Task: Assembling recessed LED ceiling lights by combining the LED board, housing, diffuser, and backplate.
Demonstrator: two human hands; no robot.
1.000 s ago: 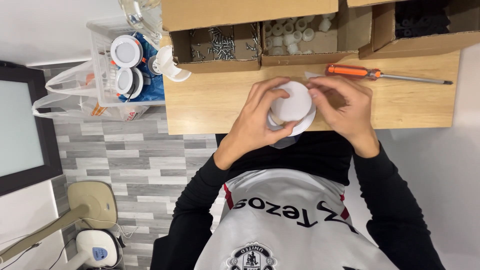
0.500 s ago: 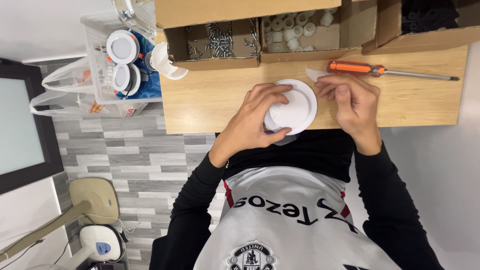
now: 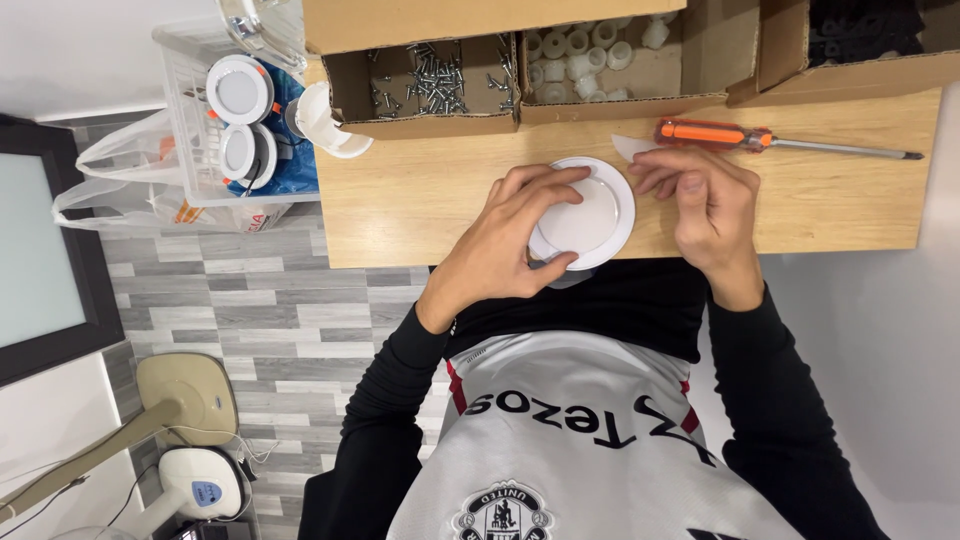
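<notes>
Fixture: round white downlight sits at the near table edge.
Left hand: I see it clamped on the rim, steadying it.
Right hand: fingers curled beside the fixture, holding nothing I can see.
Nearby: orange screwdriver, screw box.

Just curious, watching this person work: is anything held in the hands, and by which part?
The left hand grips the round white light fitting by its rim. The right hand only touches its edge.
</notes>
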